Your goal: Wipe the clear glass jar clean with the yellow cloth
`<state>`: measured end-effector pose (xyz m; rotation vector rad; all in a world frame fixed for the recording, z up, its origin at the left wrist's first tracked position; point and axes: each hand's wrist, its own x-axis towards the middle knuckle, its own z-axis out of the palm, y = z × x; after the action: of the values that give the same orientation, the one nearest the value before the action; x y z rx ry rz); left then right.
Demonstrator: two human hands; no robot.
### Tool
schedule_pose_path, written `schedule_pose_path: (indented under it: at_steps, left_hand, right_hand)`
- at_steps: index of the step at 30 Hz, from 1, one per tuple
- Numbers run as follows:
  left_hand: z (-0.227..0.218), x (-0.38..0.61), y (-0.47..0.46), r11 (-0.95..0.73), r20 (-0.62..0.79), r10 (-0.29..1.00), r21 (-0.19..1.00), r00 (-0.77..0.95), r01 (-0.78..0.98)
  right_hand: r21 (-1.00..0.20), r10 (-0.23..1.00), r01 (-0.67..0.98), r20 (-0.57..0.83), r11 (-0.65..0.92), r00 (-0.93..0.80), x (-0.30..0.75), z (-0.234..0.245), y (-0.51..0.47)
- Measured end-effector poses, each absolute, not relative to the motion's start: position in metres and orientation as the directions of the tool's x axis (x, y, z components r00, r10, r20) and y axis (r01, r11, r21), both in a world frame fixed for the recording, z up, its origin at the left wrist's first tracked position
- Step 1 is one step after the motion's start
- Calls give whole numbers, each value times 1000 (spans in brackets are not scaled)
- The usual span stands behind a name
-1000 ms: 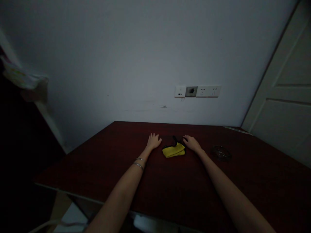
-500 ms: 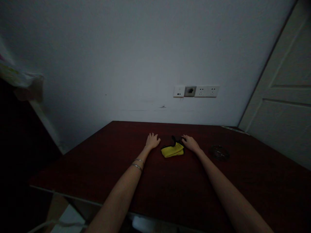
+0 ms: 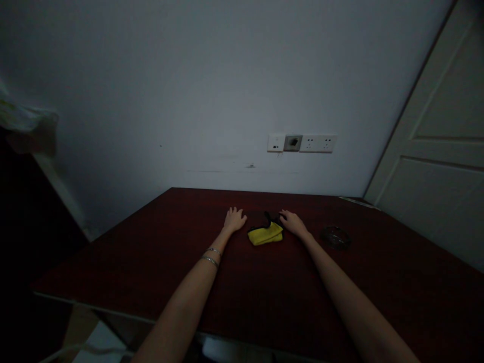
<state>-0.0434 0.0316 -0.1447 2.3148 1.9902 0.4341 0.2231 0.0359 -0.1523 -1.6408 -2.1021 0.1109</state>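
A yellow folded cloth (image 3: 265,234) with a black edge and a dark loop-like piece at its back lies on the dark red table (image 3: 249,292). Left of it, my left hand (image 3: 235,220) rests on the tabletop, fingers spread, holding nothing; two bracelets (image 3: 212,256) circle that wrist. On the cloth's other side is my right hand (image 3: 292,222), its fingers stretched toward the dark part of the cloth. Whether those fingertips touch it I cannot tell.
A clear glass ashtray-like dish (image 3: 336,237) stands right of my right hand. Behind the table, the pale wall carries a row of sockets (image 3: 302,143). A white panelled door (image 3: 438,166) stands at the right. A white cable (image 3: 86,348) hangs below the front edge.
The whole view has shifted slightly, so everything appears a little further left. Both hands and the cloth keep their places relative to each other.
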Motion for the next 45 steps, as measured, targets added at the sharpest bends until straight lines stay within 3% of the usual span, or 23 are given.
schedule_pose_path:
  at_steps: [12, 22, 25, 31, 35, 38, 45]
  left_hand:
    - [-144, -39, 31, -158, 184, 976, 256, 112, 954]
    - [-105, -21, 50, -97, 202, 979, 518, -12, 850]
    - [-91, 10, 49, -210, 235, 968, 580, 85, 787]
    - [-66, 104, 24, -479, 211, 865, 616, 455, 625]
    - [-58, 160, 7, -574, 102, 755, 581, 648, 577]
    - [-65, 191, -1, -651, -82, 657, 441, 750, 618]
    - [-102, 221, 7, -709, -40, 613, 411, 789, 572]
  right_hand:
    - [-516, 906, 809, 422, 281, -46, 210, -126, 18]
    - [-543, 777, 666, 624, 511, -88, 277, -35, -37]
    - [-635, 815, 593, 576, 495, -63, 333, -35, -57]
    - [-831, 928, 451, 372, 326, 15, 416, -66, -87]
    - [-805, 963, 541, 269, 244, -34, 436, -88, -99]
    - [-760, 970, 608, 226, 230, -85, 439, -100, -101]
    - [-729, 967, 636, 201, 255, -158, 441, -117, -90]
